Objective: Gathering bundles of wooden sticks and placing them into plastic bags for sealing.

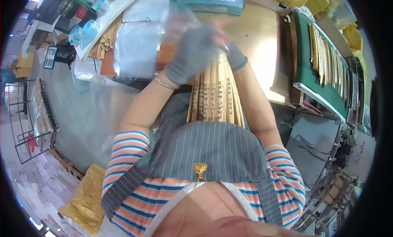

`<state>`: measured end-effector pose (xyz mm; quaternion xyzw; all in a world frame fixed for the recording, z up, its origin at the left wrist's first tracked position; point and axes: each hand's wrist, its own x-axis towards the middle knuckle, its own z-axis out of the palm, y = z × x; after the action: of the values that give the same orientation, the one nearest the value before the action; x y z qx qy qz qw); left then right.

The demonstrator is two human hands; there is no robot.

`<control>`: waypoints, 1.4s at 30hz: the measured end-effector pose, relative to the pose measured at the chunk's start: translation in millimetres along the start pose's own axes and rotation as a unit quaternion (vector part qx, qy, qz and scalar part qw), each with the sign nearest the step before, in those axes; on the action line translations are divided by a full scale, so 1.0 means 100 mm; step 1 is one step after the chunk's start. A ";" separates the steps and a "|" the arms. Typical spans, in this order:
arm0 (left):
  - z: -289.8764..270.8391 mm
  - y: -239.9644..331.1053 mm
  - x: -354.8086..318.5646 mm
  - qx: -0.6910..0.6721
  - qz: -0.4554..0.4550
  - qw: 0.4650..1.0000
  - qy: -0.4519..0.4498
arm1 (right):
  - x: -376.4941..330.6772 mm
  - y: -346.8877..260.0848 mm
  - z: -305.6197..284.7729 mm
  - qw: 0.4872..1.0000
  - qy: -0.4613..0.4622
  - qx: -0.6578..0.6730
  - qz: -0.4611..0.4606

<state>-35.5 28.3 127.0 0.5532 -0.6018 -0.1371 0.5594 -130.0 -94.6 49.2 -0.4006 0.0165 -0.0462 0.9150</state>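
My left hand (192,50), in a grey glove with bare fingertips, is raised over the worktable and smeared by motion. Beside it, my right hand (233,52) wears the same kind of glove; its fingers are blurred and partly covered by the left. A bundle of thin, pale wooden strips (215,93) with dark markings runs from the hands down to my striped apron, its upper ends hidden at the hands. Whether either hand grips the strips cannot be made out. A blurred, see-through plastic film (178,11) shows by the left hand.
Clear plastic bags (139,44) lie in a stack left of my hands. At the right, a green board (303,44) carries several more wooden strip bundles (323,52). A blue box (211,5) stands at the back. Blue tape rolls (88,32) and a phone-like device (50,57) are at the left.
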 end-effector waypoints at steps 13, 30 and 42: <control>0.42 -0.01 -1.30 0.019 -0.036 0.998 -0.037 | -1.56 0.54 0.63 0.960 0.229 -0.114 0.117; 0.01 -0.24 0.57 -0.107 -0.228 0.965 -0.075 | -0.16 -0.77 0.07 0.782 0.233 -0.576 -0.051; -0.69 -0.39 1.32 0.166 -0.246 0.941 -0.164 | -0.14 -1.85 0.57 0.578 0.385 -0.705 -0.140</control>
<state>72.3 -62.0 188.5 0.7390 -0.5443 -0.2576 0.3019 -153.2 -176.5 223.4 -0.8615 0.3386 -0.2976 0.2337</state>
